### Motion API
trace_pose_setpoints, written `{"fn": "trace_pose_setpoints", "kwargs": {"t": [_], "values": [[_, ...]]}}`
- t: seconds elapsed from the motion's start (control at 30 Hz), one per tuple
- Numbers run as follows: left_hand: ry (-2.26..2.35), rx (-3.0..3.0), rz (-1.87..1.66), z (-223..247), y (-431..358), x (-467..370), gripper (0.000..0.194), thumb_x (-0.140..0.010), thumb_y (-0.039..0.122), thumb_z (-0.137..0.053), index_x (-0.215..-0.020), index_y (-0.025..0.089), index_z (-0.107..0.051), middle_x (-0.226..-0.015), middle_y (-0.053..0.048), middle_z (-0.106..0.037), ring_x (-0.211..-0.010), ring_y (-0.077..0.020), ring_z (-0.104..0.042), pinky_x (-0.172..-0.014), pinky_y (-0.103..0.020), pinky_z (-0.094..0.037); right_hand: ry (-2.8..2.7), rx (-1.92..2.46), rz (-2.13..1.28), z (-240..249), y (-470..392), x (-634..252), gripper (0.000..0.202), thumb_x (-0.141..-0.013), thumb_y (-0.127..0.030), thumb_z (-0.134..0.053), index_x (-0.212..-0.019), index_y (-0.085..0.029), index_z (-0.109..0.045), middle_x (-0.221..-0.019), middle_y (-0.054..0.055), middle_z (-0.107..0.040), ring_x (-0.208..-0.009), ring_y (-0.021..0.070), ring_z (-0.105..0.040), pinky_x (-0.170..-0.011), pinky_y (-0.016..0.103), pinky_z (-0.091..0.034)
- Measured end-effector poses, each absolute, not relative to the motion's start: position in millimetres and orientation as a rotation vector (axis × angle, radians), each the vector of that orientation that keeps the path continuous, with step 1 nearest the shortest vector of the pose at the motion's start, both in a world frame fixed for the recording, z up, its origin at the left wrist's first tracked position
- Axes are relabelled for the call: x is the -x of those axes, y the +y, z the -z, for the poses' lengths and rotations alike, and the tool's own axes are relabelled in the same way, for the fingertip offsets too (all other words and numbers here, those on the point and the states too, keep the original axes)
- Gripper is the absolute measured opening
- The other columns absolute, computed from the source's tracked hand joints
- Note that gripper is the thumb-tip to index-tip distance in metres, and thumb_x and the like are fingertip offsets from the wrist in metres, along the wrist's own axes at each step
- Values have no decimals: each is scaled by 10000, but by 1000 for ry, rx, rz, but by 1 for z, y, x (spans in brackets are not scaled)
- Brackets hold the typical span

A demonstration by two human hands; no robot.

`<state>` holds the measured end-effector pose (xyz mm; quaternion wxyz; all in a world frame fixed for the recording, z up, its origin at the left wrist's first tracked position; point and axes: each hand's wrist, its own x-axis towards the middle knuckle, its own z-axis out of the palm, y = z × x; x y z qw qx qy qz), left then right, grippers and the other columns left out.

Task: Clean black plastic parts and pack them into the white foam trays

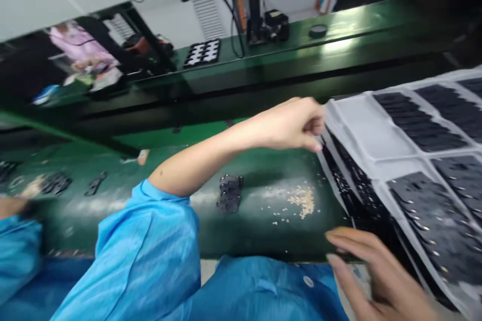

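Note:
My left hand (295,124) reaches across the bench with its fingers curled, right beside the far left corner of a white plastic tray (371,123). Whether anything is inside those fingers is hidden. My right hand (380,276), blurred, is low at the right by the tray stack, thumb and fingers apart and nothing visible between them. The top tray carries black plastic parts (433,215) in several compartments; its far left compartment is bare. Below my left forearm, a small cluster of black parts (230,193) lies on the green bench (259,225), with scattered small pale pieces (302,200) to its right.
More trays are stacked under the top one, at the right. A raised green shelf (350,25) runs along the back, holding a black tray with white pieces (202,53) and a dark round object (318,30). At the left are a co-worker's blue sleeve (18,246) and more black parts (56,183).

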<state>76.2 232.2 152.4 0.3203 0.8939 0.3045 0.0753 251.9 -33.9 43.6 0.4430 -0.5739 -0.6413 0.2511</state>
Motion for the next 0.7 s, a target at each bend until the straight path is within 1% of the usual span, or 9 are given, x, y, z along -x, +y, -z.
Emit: {"fn": "trace_pose_setpoints", "kwargs": {"t": [0.1,0.17,0.2,0.3,0.4,0.5,0.57,0.63,0.7], "values": [[1208,-2211,-22,-116,201,21,249,-801,289,-878,-913,178,-684,-852,-19,-733,-824,-193,-688,-725,-270,-444,-1660,1307,-830,-11,-8,-195,164,-1002,-214,-633,-1123,-293,-711,-1083,84,-733,-916,270,-734,-764,399,-618],[1562,-2010,183,-80,167,70,292,-791,362,-885,-930,208,-679,-932,-36,-751,-936,-241,-710,-774,-289,-461,-1744,1255,-865,6,16,-159,170,-1031,-195,-572,-1132,-277,-682,-1091,93,-725,-982,280,-719,-822,423,-619],[1652,-1948,226,-61,148,87,325,-770,369,-897,-945,208,-676,-974,-59,-753,-973,-276,-715,-792,-311,-477,-1828,1245,-876,13,29,-142,185,-1034,-171,-552,-1138,-266,-672,-1113,100,-721,-1035,287,-704,-883,446,-610],[1796,-1843,261,-16,96,114,434,-768,369,-896,-1072,190,-643,-1166,-132,-717,-1087,-336,-709,-858,-375,-526,-2233,1309,-817,29,60,-96,234,-971,-85,-605,-1165,-205,-656,-1191,138,-695,-1120,315,-644,-984,488,-561],[1924,-1800,158,7,64,116,402,-879,374,-783,-1183,209,-578,-1308,-144,-633,-1202,-330,-667,-925,-403,-548,-2404,1352,-804,37,75,-59,314,-899,-39,-659,-1185,-170,-652,-1218,187,-676,-1125,368,-614,-955,541,-543],[1927,-1795,-6,17,49,115,218,-934,315,-675,-1104,233,-567,-1240,-119,-639,-1173,-308,-674,-949,-405,-560,-2464,1430,-778,38,76,-41,354,-872,13,-618,-1200,-117,-649,-1199,237,-664,-1109,389,-616,-931,553,-533],[1894,-1808,-97,23,42,117,125,-931,314,-629,-1008,245,-560,-1151,-102,-661,-1111,-308,-696,-943,-412,-569,-2485,1483,-770,35,71,-38,398,-838,12,-649,-1228,-66,-643,-1196,264,-660,-1108,397,-623,-933,542,-534],[1908,-1808,-194,31,39,121,134,-901,367,-612,-930,259,-539,-1047,-82,-680,-1034,-324,-718,-907,-430,-582,-2503,1498,-787,31,69,-40,464,-783,-33,-736,-1239,-31,-647,-1213,274,-663,-1116,402,-629,-938,523,-545],[1903,-1778,-247,40,42,127,194,-862,446,-609,-892,271,-531,-926,-61,-698,-911,-339,-738,-834,-446,-594,-2506,1496,-815,30,70,-43,489,-759,-97,-793,-1222,-11,-663,-1210,278,-675,-1122,410,-638,-947,518,-556]]}}
